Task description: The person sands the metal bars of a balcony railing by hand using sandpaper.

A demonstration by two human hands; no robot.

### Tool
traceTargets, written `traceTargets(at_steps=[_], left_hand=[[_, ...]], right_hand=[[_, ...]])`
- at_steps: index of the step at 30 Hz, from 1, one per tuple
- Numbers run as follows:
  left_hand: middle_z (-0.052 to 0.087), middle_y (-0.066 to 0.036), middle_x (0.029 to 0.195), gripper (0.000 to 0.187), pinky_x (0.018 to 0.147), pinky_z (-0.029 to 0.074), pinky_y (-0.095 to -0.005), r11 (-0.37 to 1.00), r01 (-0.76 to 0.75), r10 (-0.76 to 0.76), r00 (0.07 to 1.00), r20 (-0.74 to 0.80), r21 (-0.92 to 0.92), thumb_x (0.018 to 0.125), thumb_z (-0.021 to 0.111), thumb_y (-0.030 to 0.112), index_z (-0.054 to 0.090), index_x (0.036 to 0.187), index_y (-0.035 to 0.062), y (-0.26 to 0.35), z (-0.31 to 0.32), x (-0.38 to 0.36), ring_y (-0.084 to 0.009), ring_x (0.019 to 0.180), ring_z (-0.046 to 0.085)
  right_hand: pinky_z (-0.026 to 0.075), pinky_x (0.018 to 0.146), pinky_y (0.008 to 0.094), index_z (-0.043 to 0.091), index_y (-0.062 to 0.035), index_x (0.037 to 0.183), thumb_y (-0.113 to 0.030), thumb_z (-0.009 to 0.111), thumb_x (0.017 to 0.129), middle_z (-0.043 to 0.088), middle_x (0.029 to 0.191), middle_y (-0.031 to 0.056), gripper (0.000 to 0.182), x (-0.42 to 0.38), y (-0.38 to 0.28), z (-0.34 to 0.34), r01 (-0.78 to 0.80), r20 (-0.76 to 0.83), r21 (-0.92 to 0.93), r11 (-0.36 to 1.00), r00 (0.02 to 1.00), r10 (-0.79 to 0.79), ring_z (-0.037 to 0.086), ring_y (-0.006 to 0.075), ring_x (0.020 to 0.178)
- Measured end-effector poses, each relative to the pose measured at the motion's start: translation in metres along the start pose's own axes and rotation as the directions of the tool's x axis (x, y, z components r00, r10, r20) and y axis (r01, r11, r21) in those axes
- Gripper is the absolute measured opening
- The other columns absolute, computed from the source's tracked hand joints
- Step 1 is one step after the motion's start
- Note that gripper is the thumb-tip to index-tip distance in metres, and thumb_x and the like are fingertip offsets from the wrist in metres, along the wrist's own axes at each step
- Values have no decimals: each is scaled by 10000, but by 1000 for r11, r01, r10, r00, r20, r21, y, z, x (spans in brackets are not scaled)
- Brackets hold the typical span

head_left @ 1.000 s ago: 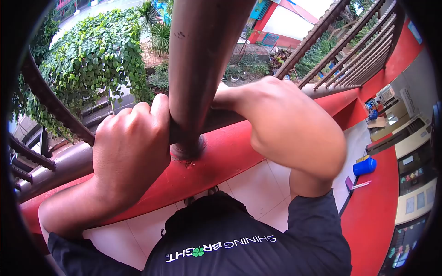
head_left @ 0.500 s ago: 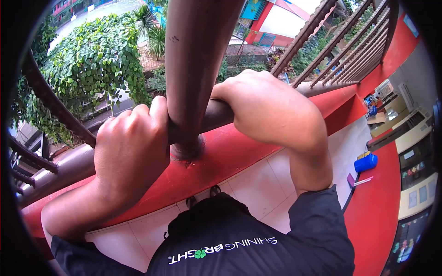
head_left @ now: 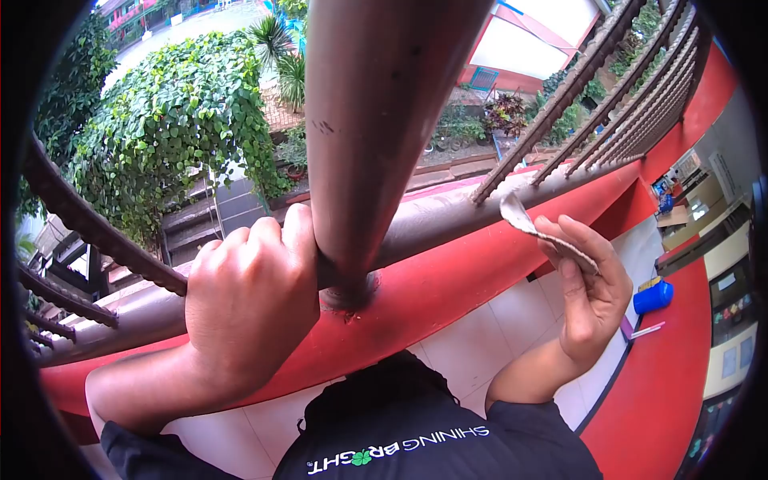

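Observation:
My left hand point(head_left: 252, 300) is wrapped around the brown horizontal rail point(head_left: 436, 220), just left of the thick upright post point(head_left: 372, 120). Off the rail to the right, my right hand point(head_left: 588, 292) is raised with its palm turned inward. A small, thin, greyish-white cloth point(head_left: 524, 216) is pinched between its thumb and fingers, curling up toward the rail. Part of the cloth is hidden behind the fingers.
Twisted brown bars point(head_left: 560, 100) rise from the rail on both sides. Below runs a red ledge point(head_left: 416, 308) above a pale tiled floor point(head_left: 464, 352). A blue container point(head_left: 653, 297) stands at right. Leafy vines point(head_left: 176, 120) grow beyond the railing.
My right hand has come off the rail beside the post and moved right, bringing the cloth into sight. My left hand keeps its grip on the rail. The view has shifted slightly.

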State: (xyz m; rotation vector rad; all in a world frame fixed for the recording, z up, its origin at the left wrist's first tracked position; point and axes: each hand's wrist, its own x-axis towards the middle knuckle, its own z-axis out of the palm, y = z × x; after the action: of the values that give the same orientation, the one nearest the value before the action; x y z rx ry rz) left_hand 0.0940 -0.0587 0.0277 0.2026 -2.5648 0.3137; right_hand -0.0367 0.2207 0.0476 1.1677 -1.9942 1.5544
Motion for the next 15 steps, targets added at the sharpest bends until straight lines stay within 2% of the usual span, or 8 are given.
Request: traceTargets(at_steps=[3,5,6,7,11,13,14,15], left_hand=[[618,-75,708,117,609,545,-409,1000,10,-10,1000,1,-23,871,653,141,599,958,84,-1,-1,0,-255,668,701],[633,-86,721,119,615,551,-419,998,18,-18,1000,-2,-57,883,658,145,593,957,79,-2,-1,0,-274,686,711],[645,-92,734,125,622,554,-425,998,20,-21,1000,-10,-67,885,666,148,583,946,77,-2,1,-1,-287,687,710],[645,-92,734,125,622,554,-425,997,11,-12,1000,-15,-74,885,666,148,583,946,77,-1,0,-1,-287,687,710],[643,-92,739,137,629,554,-435,997,12,-13,1000,-8,-75,872,680,137,566,921,80,-2,-1,0,-296,684,707],[646,-95,744,142,631,552,-441,998,19,-19,1000,-12,-64,873,685,139,566,925,82,-1,0,-1,-306,687,708],[646,-95,744,142,631,552,-441,997,22,-23,1000,-13,-73,873,685,139,566,925,82,0,0,-1,-306,687,708],[650,-100,748,150,634,552,-446,996,25,-26,1000,-8,-80,871,691,141,567,930,83,-1,0,-2,-311,689,708]], right_hand=[[594,965,345,677,75,1345,98,564,987,785,1207,195,376,7,-11,27,-28,41,-63,998,999,30,771,242,1102],[604,996,396,662,30,1380,75,559,977,726,1351,190,419,6,-9,71,-3,21,-109,994,1000,5,754,311,1157],[604,1003,413,647,9,1403,69,552,956,684,1401,197,461,7,-6,86,158,206,-293,943,974,-99,718,347,1208],[604,1010,430,632,-13,1425,63,545,934,643,1452,204,505,8,-4,92,336,397,-434,836,904,-157,682,383,1258],[578,1053,435,610,-7,1439,56,529,897,623,1461,212,552,16,-4,77,256,425,-356,899,901,-88,613,386,1344],[579,1057,436,605,27,1429,54,523,901,635,1447,207,534,17,3,72,223,339,-409,885,937,-79,624,362,1344],[600,1019,438,602,44,1424,52,519,906,629,1460,203,525,3,-3,87,264,295,-582,769,950,-103,623,359,1348],[617,973,446,612,37,1416,48,523,913,646,1444,197,511,-8,-18,97,269,345,-539,798,935,-82,623,358,1349]])
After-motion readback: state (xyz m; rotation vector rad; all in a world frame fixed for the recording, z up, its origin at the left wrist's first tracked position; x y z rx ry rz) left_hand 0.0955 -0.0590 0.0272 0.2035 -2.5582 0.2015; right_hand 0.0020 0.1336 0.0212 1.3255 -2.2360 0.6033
